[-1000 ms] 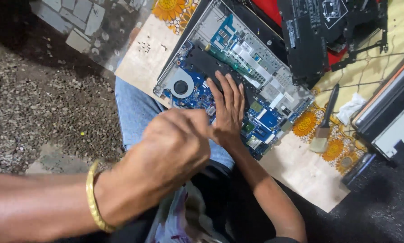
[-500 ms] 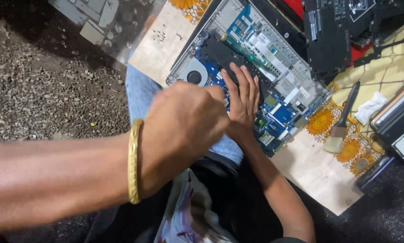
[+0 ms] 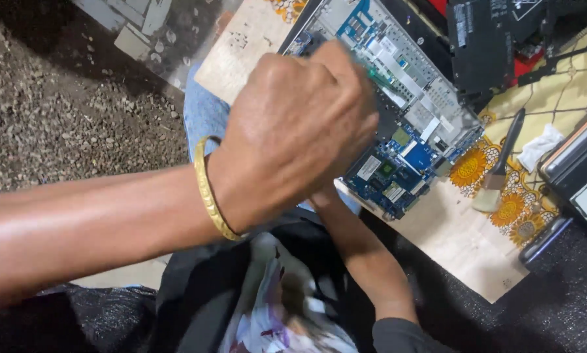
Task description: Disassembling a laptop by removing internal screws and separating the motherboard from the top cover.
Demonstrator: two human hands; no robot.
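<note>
**Fist over an opened laptop**

An opened laptop is lying across the person's lap and a wooden board, its blue circuit board and silver metal parts facing up. It is sitting in the upper middle of the view, running from about 12 o'clock down toward 4 o'clock.

The left hand is hovering close to the camera, directly over the laptop's near half and covering much of it. Its fingers are curling tightly into a fist, and something thin and green is poking out at its 2 o'clock side; what that is cannot be told. A gold bangle is circling the wrist at the fist's 8 o'clock.

The right forearm is reaching up from 6 o'clock toward the laptop. The right hand itself is hiding behind the fist, so whether its fingers are open or closed cannot be told.

At 3 o'clock of the laptop, a dark-handled brush is lying on a yellow flowered cloth, with a white rag just beside it. A black panel is resting at 1 o'clock. Gravel ground is spreading out at 9 o'clock, and a blue-jeaned knee is showing just left of the fist.
</note>
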